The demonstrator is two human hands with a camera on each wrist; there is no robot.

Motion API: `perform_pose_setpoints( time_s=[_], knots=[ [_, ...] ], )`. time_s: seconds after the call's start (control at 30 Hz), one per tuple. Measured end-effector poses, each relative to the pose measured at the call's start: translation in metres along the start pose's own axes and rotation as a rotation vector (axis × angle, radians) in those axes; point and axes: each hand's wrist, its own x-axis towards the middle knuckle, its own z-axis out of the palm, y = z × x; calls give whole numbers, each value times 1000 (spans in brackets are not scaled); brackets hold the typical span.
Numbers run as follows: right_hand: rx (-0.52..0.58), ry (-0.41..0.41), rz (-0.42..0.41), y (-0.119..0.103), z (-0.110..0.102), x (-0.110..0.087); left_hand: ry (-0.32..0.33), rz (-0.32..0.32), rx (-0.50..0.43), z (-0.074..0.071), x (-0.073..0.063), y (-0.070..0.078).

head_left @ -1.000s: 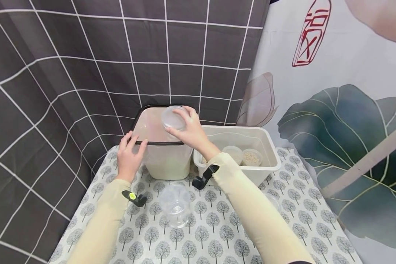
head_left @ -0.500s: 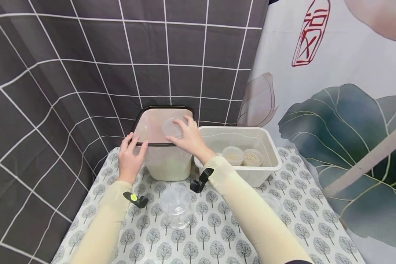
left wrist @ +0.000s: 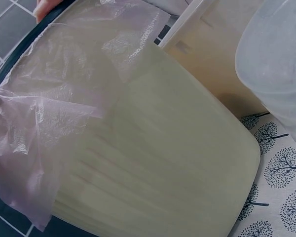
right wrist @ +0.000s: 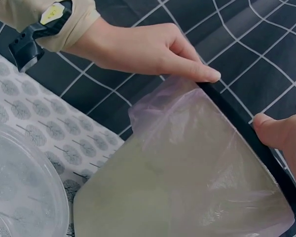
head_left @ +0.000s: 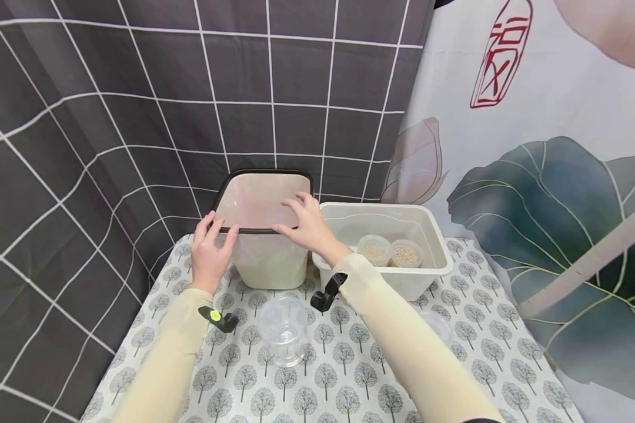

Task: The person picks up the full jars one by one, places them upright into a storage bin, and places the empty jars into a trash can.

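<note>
My left hand (head_left: 210,258) grips the front-left corner of a trash bin (head_left: 270,261), its thumb against the black rim in the right wrist view. The pale bin has a translucent pinkish bag (right wrist: 207,158) folded over its rim. Above the bin's right front edge my right hand (head_left: 309,226) holds nothing, with fingers and thumb spread apart. The bin's floor is hidden by its front wall. In front of the bin, clear round plastic containers (head_left: 283,329) stand on the table, seemingly stacked.
Right of the bin sits a white rectangular box (head_left: 434,241). Inside are two round clear tubs of pale grains or beans, a left tub (head_left: 374,249) and a right tub (head_left: 406,254). A clear round lid (head_left: 438,326) lies partly behind my right forearm. Dark gridded cloth (head_left: 201,88) hangs behind.
My right hand has let go of a clear round plastic piece, which dropped into the bin and is out of sight. The left hand has stayed at the rim.
</note>
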Motion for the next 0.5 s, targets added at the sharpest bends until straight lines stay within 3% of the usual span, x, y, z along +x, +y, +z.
perform_pose_setpoints(
  time_s=[0.23,0.5],
  knots=[
    [46,5,-39,5,-4,-7,13,0,4,1,0,0],
    [27,18,-76,5,-14,-16,9,4,-13,0,1,1]
  ],
)
